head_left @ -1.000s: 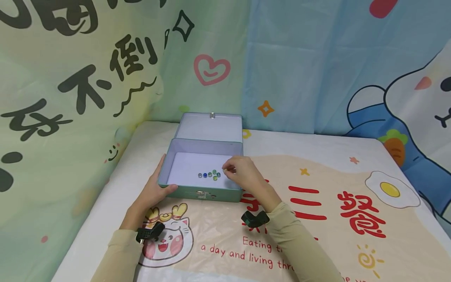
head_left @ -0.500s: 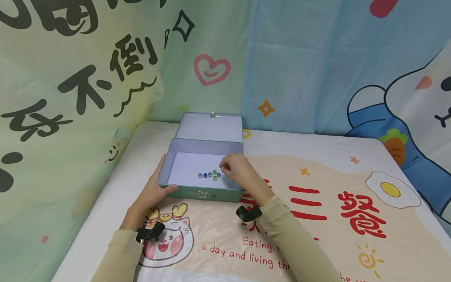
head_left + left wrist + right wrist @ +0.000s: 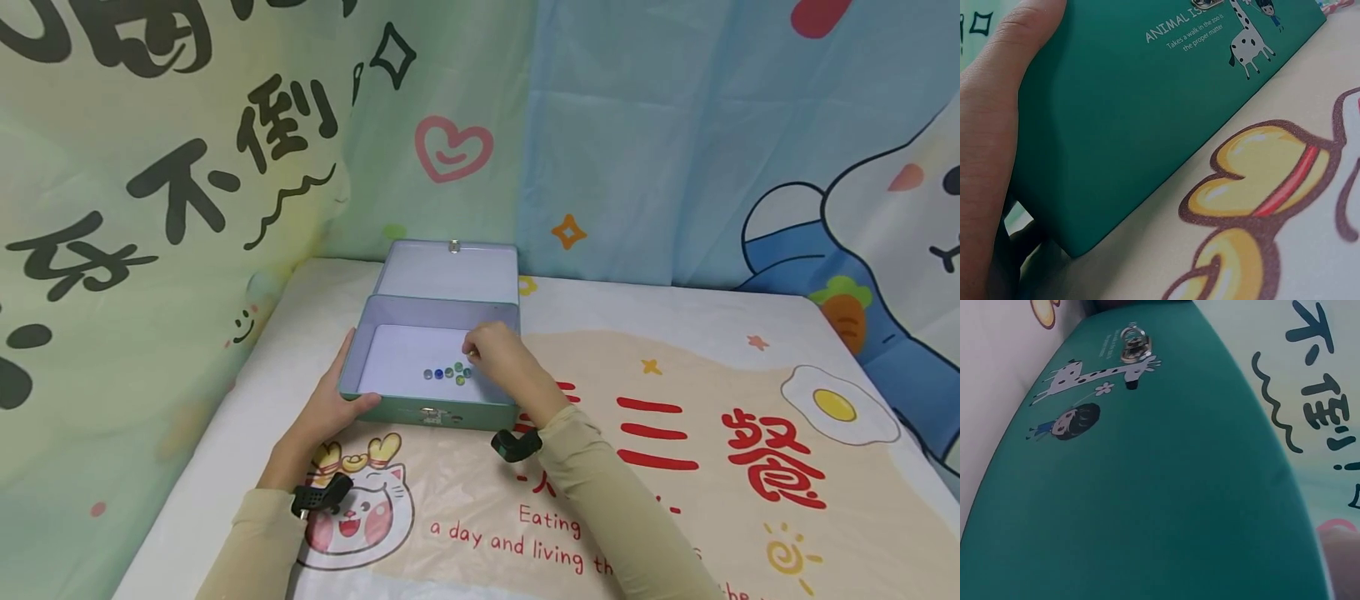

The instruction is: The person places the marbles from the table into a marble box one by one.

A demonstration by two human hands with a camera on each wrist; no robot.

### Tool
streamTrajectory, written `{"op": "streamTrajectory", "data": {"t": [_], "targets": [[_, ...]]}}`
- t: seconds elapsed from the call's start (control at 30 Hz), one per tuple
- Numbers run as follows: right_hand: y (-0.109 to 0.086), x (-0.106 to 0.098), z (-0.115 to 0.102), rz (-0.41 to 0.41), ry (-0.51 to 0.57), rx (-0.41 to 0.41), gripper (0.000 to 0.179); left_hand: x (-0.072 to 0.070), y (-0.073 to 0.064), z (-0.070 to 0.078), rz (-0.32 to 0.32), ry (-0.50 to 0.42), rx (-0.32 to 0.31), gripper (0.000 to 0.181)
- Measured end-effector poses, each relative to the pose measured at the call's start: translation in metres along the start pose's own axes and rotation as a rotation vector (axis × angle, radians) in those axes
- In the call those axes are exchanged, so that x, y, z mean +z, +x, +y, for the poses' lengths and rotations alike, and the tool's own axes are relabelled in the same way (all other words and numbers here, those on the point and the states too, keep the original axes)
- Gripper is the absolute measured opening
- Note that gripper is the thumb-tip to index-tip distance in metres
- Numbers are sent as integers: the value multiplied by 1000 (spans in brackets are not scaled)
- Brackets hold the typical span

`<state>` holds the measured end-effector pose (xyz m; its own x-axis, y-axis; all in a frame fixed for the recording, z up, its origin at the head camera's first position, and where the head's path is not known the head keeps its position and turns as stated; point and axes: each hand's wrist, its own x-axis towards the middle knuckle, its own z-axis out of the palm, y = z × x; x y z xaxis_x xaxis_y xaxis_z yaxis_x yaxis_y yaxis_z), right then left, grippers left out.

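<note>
A green tin box (image 3: 405,410) stands with its lid (image 3: 450,271) swung back, its pale inside facing up. My left hand (image 3: 326,410) holds the box's front left corner, thumb on the front and fingers along the side. In the left wrist view, the thumb (image 3: 1029,25) lies against the green front wall. Several glass marbles, among them a blue marble (image 3: 438,374), lie on the box floor. Over the right part of the box, my right hand (image 3: 504,354) pinches a small yellowish marble, mostly hidden by the fingers. The right wrist view shows mainly the box front (image 3: 1166,487).
A metal clasp (image 3: 431,413) sits on the box's front wall. Beneath the box, a printed cloth (image 3: 645,517) with red lettering covers the table. Patterned curtains (image 3: 600,125) hang close behind and to the left.
My right hand has moved slightly left and away from me over the box, still pinching the marble. The left hand, the box and the marbles inside have stayed put.
</note>
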<state>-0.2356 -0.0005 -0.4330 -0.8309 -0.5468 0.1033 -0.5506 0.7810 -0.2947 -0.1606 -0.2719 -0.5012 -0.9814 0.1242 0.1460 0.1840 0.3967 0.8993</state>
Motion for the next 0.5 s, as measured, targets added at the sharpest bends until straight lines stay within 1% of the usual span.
{"op": "streamTrajectory", "data": {"t": [0.13,0.2,0.23,0.43,0.47,0.5], "targets": [[2,2,-2,24,-45,-53,7,1,-1,1,2,-3,-7,113],[2,4,-2,23,-48,-55,6,1,-1,0,2,-9,-2,113],[3,4,-2,18,-48,-51,6,1,-2,5,-1,-10,-4,114],[7,6,-3,-85,-32,57,9,-1,0,4,-8,-3,-16,116],[7,6,-3,-99,-32,72,10,-1,1,-1,-5,-2,-14,115],[7,7,-3,-107,-33,80,10,-2,1,-2,-4,-1,-15,114]]}}
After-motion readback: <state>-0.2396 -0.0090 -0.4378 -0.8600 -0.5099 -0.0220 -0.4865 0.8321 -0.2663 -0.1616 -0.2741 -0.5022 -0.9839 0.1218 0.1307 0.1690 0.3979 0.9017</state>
